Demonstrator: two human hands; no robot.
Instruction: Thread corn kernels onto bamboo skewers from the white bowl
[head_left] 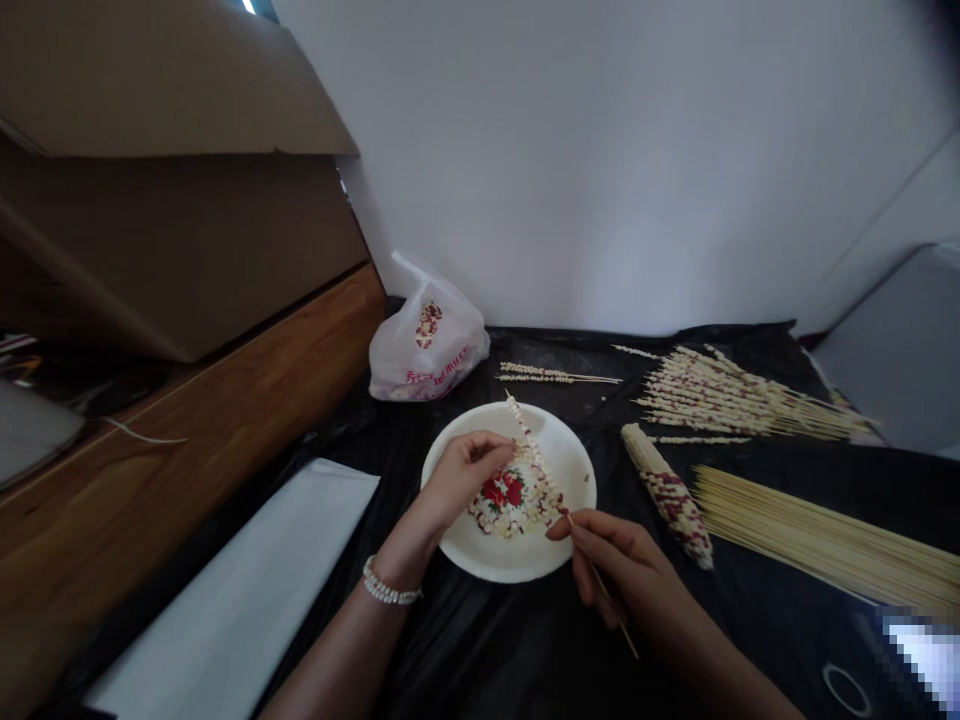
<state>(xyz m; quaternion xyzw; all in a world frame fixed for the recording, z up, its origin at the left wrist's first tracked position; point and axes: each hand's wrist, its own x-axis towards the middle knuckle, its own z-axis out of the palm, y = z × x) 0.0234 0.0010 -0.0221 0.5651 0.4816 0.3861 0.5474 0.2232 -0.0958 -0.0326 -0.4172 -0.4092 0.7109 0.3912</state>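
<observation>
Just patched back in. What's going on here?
A person's right hand holds a skewer strung with corn kernels over a white bowl of loose kernels. The left hand is over the bowl; whether it grips anything is unclear. To the right lie a partly stripped cob, bare skewers and a pile of filled skewers.

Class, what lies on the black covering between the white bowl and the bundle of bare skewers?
In the head view, a partly stripped corn cob lies between them.
</observation>
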